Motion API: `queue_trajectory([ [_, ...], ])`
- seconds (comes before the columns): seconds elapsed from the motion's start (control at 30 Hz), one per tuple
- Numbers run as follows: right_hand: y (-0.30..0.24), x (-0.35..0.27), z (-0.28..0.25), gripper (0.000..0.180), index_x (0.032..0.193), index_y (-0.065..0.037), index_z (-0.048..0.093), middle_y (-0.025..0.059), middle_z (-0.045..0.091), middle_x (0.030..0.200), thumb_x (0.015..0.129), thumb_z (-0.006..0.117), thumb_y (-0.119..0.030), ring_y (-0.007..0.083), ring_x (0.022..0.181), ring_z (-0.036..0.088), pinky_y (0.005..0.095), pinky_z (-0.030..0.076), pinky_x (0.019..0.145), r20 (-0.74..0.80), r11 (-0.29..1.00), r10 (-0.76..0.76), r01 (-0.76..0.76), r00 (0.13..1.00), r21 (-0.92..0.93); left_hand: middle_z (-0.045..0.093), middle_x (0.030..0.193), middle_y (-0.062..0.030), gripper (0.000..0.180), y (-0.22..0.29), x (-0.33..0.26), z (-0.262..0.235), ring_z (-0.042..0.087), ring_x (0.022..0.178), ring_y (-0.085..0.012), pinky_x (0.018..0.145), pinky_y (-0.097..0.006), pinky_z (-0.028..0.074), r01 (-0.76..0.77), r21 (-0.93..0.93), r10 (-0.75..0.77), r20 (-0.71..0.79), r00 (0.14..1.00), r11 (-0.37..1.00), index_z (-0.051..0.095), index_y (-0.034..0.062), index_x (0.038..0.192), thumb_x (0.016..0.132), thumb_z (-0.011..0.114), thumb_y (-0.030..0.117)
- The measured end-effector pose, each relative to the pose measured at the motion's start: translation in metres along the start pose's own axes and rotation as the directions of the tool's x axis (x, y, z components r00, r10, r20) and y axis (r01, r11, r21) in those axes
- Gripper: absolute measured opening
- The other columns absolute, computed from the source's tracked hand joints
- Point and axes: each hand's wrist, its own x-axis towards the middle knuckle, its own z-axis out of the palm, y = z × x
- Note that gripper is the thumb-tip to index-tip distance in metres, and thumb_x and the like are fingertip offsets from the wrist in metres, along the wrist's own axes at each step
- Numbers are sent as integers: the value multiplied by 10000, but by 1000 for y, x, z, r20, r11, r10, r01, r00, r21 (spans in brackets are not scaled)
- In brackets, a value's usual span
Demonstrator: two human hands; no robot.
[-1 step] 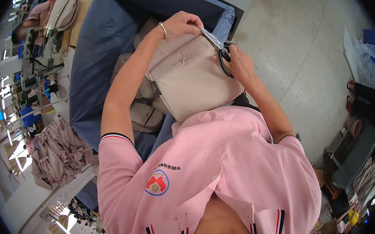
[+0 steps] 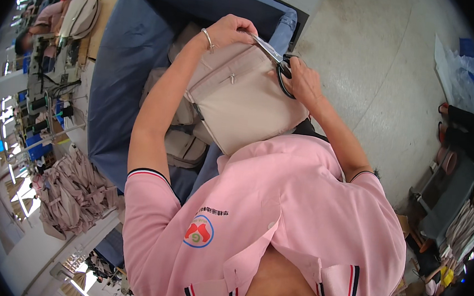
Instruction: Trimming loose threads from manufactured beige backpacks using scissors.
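Right now the left hand (image 2: 232, 32) grips the top edge of a beige bag (image 2: 246, 101) held up against the pink shirt (image 2: 293, 208), and the right hand (image 2: 304, 81) is closed around black-handled scissors (image 2: 277, 62) whose blades touch that edge. If the bag slips, I think the blades could nick the cloth or a finger. More beige bags (image 2: 184, 144) lie underneath in the blue bin (image 2: 119, 83), with another pile (image 2: 72, 190) to the left.

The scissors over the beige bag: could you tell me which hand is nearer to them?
Right. The right hand grips the scissors by their handles; the left hand holds the beige bag near the blade tip.
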Motion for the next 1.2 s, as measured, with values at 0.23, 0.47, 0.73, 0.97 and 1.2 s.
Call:
queue_trajectory([
  [0.23,6,4,10,554,873,-19,521,217,640,782,845,625,-562,428,711,627,488,489,615,78,998,49,-47,996,-31,657,837,5,184,-10,9,3,587,797,-69,791,-227,480,-37,35,38,-23,999,999,679,27,957,783,718,70],
  [0.47,28,7,8,628,907,-25,543,191,652,778,818,616,-642,394,704,648,477,489,599,123,974,215,-222,969,51,592,855,17,349,-12,10,10,573,830,-80,815,-224,471,-87,214,133,-210,969,973,621,43,1052,731,754,79],
  [0.73,36,11,43,588,905,-38,559,161,653,797,787,680,-602,368,736,639,450,483,652,173,947,215,-249,961,204,690,1006,-64,420,-37,-4,24,639,985,-198,887,-312,490,-83,332,258,-527,810,939,654,86,1068,682,792,175],
  [0.97,62,-1,66,560,854,-7,558,162,623,725,779,732,-533,327,661,605,421,461,621,89,922,305,-317,948,223,651,1080,-108,348,-114,-138,134,605,1029,-211,926,-333,464,-87,-191,-200,-974,-107,978,608,-5,1123,823,726,126],
  [1.2,61,-2,71,595,833,17,548,206,614,736,817,680,-564,380,699,602,440,455,659,92,930,264,-278,960,238,638,870,0,234,-127,-179,286,578,798,-115,763,-256,475,-100,-582,-591,-793,-147,807,658,-25,930,894,682,205],
])
